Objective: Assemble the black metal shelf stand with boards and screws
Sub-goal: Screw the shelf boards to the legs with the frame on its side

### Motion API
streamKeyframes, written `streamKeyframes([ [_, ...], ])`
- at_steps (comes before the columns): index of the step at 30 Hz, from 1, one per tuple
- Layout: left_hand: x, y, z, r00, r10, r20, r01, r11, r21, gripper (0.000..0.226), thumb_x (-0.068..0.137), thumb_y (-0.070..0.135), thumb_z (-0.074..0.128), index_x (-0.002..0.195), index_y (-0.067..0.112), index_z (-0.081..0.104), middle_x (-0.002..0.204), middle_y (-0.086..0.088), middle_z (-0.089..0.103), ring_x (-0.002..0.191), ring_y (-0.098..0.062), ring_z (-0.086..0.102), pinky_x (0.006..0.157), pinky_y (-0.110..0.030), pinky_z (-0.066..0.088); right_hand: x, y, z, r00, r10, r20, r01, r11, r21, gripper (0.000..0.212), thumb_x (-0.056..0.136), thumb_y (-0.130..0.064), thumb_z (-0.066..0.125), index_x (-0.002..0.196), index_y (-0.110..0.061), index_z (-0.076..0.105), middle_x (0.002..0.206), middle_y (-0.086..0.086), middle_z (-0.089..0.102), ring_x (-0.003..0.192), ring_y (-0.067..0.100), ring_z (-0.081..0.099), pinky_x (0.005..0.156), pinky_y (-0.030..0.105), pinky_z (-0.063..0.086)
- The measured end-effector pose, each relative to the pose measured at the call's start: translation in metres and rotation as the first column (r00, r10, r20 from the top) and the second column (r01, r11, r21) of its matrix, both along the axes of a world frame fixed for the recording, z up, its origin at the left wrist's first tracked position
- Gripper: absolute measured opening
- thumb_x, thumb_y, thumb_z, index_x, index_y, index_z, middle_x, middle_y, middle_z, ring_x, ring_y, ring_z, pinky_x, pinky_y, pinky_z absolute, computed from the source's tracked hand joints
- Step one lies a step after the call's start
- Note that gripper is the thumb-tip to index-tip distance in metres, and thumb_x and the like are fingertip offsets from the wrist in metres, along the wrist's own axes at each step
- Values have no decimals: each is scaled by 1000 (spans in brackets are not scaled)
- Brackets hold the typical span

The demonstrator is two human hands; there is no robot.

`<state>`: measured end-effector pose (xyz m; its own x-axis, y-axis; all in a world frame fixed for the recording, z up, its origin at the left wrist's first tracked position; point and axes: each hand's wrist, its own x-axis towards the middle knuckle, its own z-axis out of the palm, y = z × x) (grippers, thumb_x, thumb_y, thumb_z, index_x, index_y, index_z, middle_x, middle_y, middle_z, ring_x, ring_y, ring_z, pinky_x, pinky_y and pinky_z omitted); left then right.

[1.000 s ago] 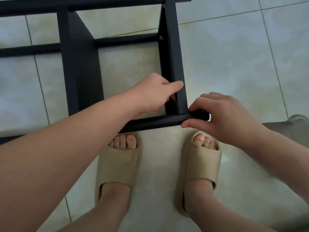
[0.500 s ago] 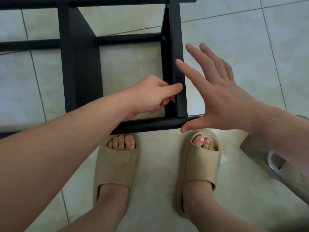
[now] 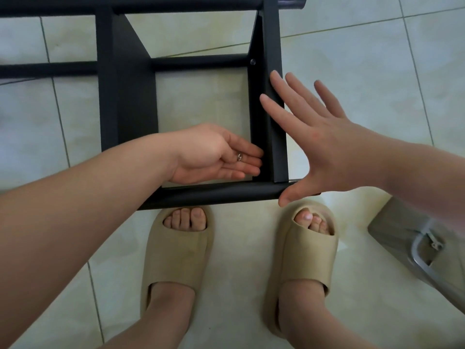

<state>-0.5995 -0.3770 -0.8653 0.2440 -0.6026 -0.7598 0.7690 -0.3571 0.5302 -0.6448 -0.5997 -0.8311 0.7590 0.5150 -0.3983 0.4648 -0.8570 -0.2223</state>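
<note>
Holds left hand flat, palm up, inside the shelf stand on the tiled floor, small metal piece resting on straight fingers. Spreads right hand wide beside the upright, gripping nothing.

Soft daylight, slight wide-angle edge distortion

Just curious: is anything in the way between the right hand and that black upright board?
Nothing visible. The right hand is open right beside the board, fingertips over its edge; the left hand is on the other side.
</note>
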Motion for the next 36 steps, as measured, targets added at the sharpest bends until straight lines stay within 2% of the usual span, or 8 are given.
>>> streamKeyframes([
  [3, 2, 2, -1, 1000, -13, 12, 13, 1000, 3, 35, 101, -9, 38, 108, 12, 65, 95, -2, 78, 96, -14, 74, 71, -19, 57, 0, 0, 0, 1000, -13, -11, 13, 1000, 9, 143, 56, -101, 41, 161, -17, -7, 167, 10, -20, 154, 29, -17, 123, 56, -5],
  [7, 1, -1, -2, 997, -41, 61, 36, 997, 73, 17, 104, 6, 46, 109, 10, 62, 89, -4, 78, 88, -15, 75, 65, -20, 57, 0, 0, 0, 1000, -11, -17, 11, 1000, 12, 143, 56, -101, 41, 161, -17, -8, 167, 10, -21, 155, 29, -16, 124, 55, -4],
  [11, 0, -9, -3, 995, -70, 66, 63, 993, 98, 13, 103, 18, 53, 105, 9, 61, 82, -4, 77, 77, -13, 75, 61, -20, 56, 0, 0, 0, 999, -17, -33, 18, 1000, 22, 143, 56, -101, 42, 161, -19, -9, 167, 8, -22, 155, 28, -17, 124, 56, -3],
  [14, -1, -17, -9, 989, -97, 109, 83, 988, 132, 12, 98, 22, 61, 95, 11, 66, 72, 3, 71, 66, -8, 67, 57, -17, 51, 0, 0, 0, 999, -22, -40, 23, 999, 32, 143, 56, -100, 43, 161, -19, -9, 167, 8, -23, 155, 28, -17, 124, 57, -2],
  [17, 1, -23, -13, 990, -112, 84, 102, 988, 115, 11, 95, 17, 64, 87, 13, 68, 64, 7, 63, 59, -4, 56, 53, -15, 43, 0, 0, -1, 999, -22, -38, 24, 999, 36, 143, 56, -100, 45, 161, -20, -9, 167, 7, -24, 154, 27, -18, 124, 57, -3],
  [24, 10, -34, -12, 950, -305, -69, 309, 950, 51, 14, 94, 2, 59, 86, 11, 67, 68, 2, 66, 61, -6, 59, 57, -16, 43, 0, -2, -1, 1000, 5, 25, -5, 1000, 16, 143, 58, -100, 43, 162, -13, -3, 168, 13, -15, 154, 27, -18, 123, 57, -7],
  [29, 13, -39, -12, 933, -350, -82, 355, 933, 59, 16, 93, 1, 59, 81, 11, 64, 60, 2, 63, 57, -5, 57, 53, -15, 45, 1, -2, -3, 1000, 15, 28, -16, 999, 33, 143, 60, -98, 48, 161, -10, -3, 168, 16, -14, 155, 28, -15, 124, 54, -9],
  [36, 14, -42, -11, 917, -385, -102, 393, 916, 76, 14, 92, 3, 59, 83, 11, 65, 61, 2, 63, 57, -7, 56, 58, -17, 43, 2, -2, -3, 1000, 15, 6, -15, 998, 56, 144, 61, -96, 50, 161, -9, -3, 167, 16, -16, 155, 27, -15, 124, 49, -12],
])
